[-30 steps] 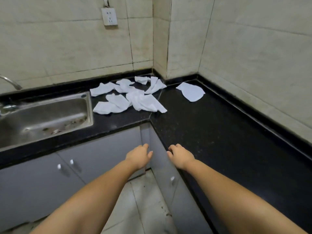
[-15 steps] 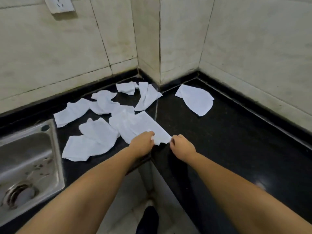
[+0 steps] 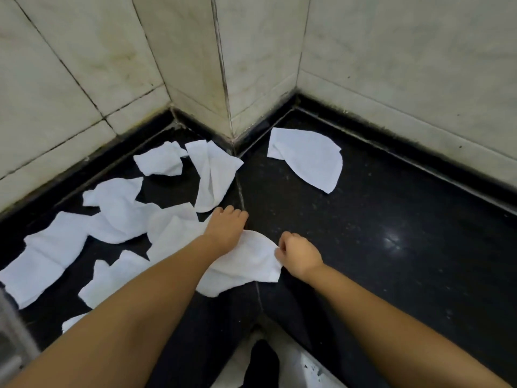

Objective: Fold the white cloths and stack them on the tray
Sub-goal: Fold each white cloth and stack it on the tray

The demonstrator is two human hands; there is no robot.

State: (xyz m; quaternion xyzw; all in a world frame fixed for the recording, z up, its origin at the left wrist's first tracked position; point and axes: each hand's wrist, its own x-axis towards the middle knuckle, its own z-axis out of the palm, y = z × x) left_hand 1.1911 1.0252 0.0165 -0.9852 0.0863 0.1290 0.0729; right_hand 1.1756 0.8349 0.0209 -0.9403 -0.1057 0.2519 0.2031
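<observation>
Several crumpled white cloths lie scattered on the black countertop (image 3: 391, 219), most of them in a heap (image 3: 117, 211) at the left. One white cloth (image 3: 246, 264) lies nearest to me at the counter seam. My left hand (image 3: 226, 231) rests palm down on its far edge, fingers spread. My right hand (image 3: 298, 254) pinches its right edge with closed fingers. A single cloth (image 3: 307, 158) lies apart near the wall corner at the right. No tray is in view.
Tiled walls with a jutting corner pillar (image 3: 221, 65) bound the counter at the back. A steel sink edge (image 3: 11, 340) shows at the far left. The counter's inner corner drops to the floor (image 3: 251, 365) below my arms.
I have leaned in closer to the counter. Both hands moved forward onto the nearest cloth; the left hand slid to its far edge and the right hand took hold of its right edge.
</observation>
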